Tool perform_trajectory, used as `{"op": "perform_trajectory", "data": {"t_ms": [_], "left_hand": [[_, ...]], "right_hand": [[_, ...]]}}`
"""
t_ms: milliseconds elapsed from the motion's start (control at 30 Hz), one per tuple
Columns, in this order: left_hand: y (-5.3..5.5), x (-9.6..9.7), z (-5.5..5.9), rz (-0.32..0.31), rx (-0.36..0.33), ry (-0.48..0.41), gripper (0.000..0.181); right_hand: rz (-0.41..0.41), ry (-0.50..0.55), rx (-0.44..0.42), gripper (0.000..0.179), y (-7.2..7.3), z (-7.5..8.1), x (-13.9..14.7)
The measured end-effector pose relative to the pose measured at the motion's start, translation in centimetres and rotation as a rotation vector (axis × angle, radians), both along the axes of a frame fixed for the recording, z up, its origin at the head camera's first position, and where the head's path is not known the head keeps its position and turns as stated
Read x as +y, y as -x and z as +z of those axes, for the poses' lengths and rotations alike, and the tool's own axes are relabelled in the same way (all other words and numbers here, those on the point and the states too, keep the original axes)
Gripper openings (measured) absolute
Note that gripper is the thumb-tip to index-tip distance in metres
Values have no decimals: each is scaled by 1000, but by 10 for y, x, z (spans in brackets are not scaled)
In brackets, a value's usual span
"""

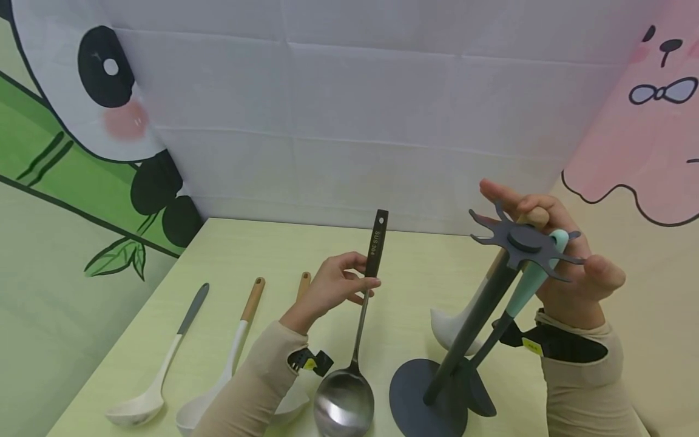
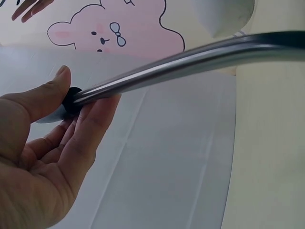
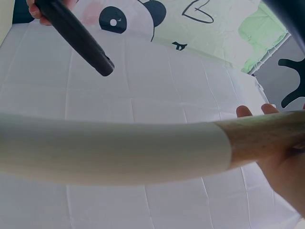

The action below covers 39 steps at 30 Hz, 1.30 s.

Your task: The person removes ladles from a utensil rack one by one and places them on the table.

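Two-handed, pinches probably stiff, bowl-heavy steel ladle low on its likely steadiest dark grip with left hand, spreading right hand beside rack.

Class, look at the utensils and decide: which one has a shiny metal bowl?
The black-handled ladle marked SUS 304, beside the dark stand. Its bowl is polished metal; the others' visible heads are white or dark grey.

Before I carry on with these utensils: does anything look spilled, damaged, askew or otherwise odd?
Nothing clearly stands out: I see no spill or damage. The utensil stand slants in the head view, but its base looks flat on the table, so that is probably just the camera angle.
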<state>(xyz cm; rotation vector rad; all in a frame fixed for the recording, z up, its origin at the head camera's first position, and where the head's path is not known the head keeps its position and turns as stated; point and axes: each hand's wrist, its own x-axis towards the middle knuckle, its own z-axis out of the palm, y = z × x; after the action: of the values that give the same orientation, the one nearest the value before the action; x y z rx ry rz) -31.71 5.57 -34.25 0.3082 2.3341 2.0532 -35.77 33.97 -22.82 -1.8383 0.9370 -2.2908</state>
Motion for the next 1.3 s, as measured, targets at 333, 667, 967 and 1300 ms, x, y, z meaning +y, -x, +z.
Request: {"op": "perform_trajectory", "data": {"t_ms": [333, 667, 967, 1300], "left_hand": [[0, -4, -11, 9, -26, 8, 27], [2, -9, -24, 18, -72, -1, 30], [1, -12, -33, 27, -98, 11, 25], [1, -17, -44, 36, -127, 26, 25]], "right_hand": [[-4, -1, 12, 56, -6, 0, -2], [0, 2, 0, 55, -11, 0, -5], [-5, 2, 8, 56, -14, -2, -6], [3, 6, 4, 56, -20, -4, -8]]}}
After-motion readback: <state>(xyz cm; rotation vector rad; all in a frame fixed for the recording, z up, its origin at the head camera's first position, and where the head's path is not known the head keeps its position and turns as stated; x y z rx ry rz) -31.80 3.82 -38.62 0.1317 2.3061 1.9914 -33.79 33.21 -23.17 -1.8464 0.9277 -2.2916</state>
